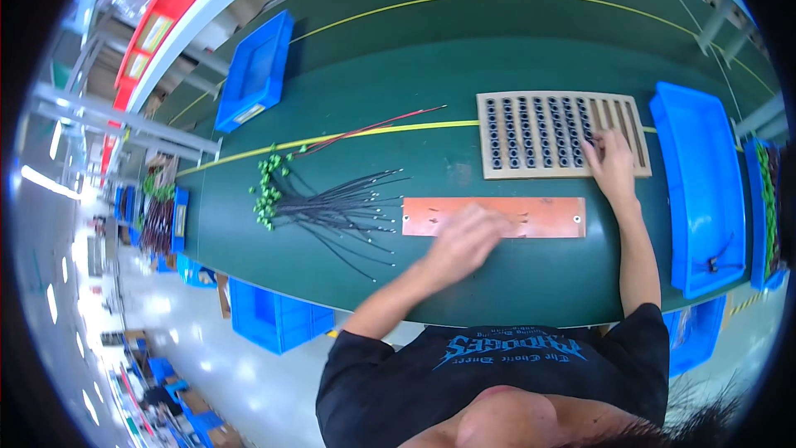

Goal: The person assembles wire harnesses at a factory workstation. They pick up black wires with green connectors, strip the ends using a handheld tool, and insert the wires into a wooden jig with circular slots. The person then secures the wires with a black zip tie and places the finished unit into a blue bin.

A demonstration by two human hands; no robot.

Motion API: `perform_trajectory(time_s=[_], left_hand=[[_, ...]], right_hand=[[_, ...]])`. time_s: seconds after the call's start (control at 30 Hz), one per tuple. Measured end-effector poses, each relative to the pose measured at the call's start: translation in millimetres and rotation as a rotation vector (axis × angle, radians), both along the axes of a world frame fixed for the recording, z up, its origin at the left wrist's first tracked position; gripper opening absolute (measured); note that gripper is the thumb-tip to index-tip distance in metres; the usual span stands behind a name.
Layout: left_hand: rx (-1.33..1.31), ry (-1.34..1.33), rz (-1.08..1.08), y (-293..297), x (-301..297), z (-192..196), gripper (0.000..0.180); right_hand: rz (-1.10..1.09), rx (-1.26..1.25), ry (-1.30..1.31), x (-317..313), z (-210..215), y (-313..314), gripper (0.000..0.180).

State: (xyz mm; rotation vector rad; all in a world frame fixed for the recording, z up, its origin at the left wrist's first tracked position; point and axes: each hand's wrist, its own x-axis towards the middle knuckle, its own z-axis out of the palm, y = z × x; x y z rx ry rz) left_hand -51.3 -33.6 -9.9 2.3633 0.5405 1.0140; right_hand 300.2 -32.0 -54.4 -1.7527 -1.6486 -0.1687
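Slotted tray [630, 129]: tan board w/ rows of black ring parts, far right of the tabletop [497, 282]; most columns full, the rightmost slots bare, so I judge it gets loaded left to right
Right hand [612, 164]: grip narrow, fingertips pressed on the tray at the edge btw filled and bare slots; can't tell if a ring is pinched under the fingers. I read the flat reach as steadying or seating a part right where the filling stops
Left hand [464, 241]: lies over the near edge of the copper plate [547, 216], fingers curled, blurred; can't tell if it holds anything. Sits close to the wires, prob. so they're picked w/o a long reach
Copper plate: orange-brown strip w/ a hole at each end, flat, just in front of the tray, apart from it; small dark bits lie on it, too small to tell
Wire bundle [332, 211]: black leads w/ green ends, fanned out left of the plate, tips pointing at it, green ends away from me; laid that way I'd say for one-by-one grabbing
Red wires [373, 126]: few loose ones, beyond the bundle, near the yellow line [249, 153]
Blue bins [701, 191]: one right of the tray, one far left at the back [253, 70], more under the tabletop edge; kept off the work zone, each side within arm range
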Motion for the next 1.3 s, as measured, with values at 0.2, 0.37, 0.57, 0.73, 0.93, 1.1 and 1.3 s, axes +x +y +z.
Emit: perform_trajectory(time_s=[0.2,0.37,0.57,0.73,0.93,1.1,1.3], left_hand=[[0.414,0.610,0.440,164.2,-101.0,24.5,0.019],[0.366,0.664,0.362,225.1,-114.2,4.6,0.015],[0.288,0.730,0.308,242.8,-110.6,5.7,0.016],[0.123,0.544,0.246,238.4,-139.7,45.5,0.016],[-0.174,0.492,0.466,190.6,-170.8,117.8,0.014],[0.085,0.499,0.427,140.7,-209.3,162.9,0.013],[0.066,0.782,0.415,99.1,-260.0,105.1,0.013]], right_hand=[[0.037,0.048,0.030,-2.7,1.4,0.6,0.024],[0.017,-0.017,0.099,-5.4,4.9,0.6,0.024],[0.043,0.016,0.061,2.4,0.9,0.5,0.023],[0.044,0.000,0.072,-0.4,4.6,0.5,0.021],[0.056,0.028,0.059,0.2,1.7,1.4,0.020],[0.036,0.017,0.080,-1.2,2.5,-1.1,0.019],[0.057,0.021,0.040,-3.0,3.5,1.3,0.021]])
